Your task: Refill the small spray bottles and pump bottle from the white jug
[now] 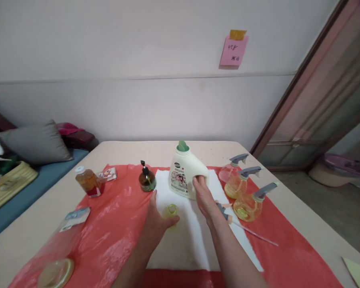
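Observation:
A cream laundry detergent jug [182, 176] with a printed label and a green spout in its uncapped mouth stands on a white cloth [195, 248]. My right hand [202, 192] is wrapped around its handle. Nearer to me, a small clear spray bottle without its top [172, 209] holds yellowish liquid. My left hand [158, 218] is beside this bottle, thumb and fingers spread apart, the thumb passing in front of it. A spray trigger head [223, 211] with a long thin tube lies right of my right forearm.
Three spray bottles with grey triggers [247, 208] stand at the right. A brown pump bottle [147, 179], an amber liquid bottle [89, 182], a small packet [108, 175] and a clear container with a yellowish lid [56, 273] are to the left on red plastic sheeting [117, 224].

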Demonstrator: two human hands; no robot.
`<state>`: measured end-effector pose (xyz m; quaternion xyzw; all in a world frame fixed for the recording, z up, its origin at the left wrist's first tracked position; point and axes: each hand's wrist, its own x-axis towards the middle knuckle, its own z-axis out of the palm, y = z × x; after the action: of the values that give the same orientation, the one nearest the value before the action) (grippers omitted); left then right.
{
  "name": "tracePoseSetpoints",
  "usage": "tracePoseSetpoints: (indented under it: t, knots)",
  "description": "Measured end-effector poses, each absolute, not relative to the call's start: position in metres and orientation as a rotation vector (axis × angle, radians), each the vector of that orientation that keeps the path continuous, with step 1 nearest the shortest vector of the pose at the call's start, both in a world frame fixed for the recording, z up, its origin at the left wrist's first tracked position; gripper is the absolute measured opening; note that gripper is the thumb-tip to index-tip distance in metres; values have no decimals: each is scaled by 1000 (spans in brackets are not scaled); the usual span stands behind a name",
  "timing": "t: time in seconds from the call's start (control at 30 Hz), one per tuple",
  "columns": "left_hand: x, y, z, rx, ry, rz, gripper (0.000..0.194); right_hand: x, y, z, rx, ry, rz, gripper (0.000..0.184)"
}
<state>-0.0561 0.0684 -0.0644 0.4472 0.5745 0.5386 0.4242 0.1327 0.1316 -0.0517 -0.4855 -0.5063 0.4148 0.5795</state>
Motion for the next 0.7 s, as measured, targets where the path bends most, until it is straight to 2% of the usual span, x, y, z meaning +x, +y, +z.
tracePoseSetpoints:
  t: [0.1,0.23,0.33,0.5,0.6,0.7]
  knots:
    - [-56,65,-48,1237,1472,1350,106,132,125,-36,-1067,-1168,970,73]
    - [-43,48,-26,1319,1430,1399,91,142,103,-4,-1065,-1163,916,73]
    - [-25,37,-14,1221,1295,1366,90,151,79,24,-1146,-1243,847,69]
    - [2,27,8,1050,898,1288,98,162,32,65,-1347,-1470,552,58]
    - [15,19,18,945,481,1225,86,171,9,78,-1568,-1565,291,53]
    - [29,10,15,856,327,1210,74,188,-2,79,-1801,-1654,124,57]
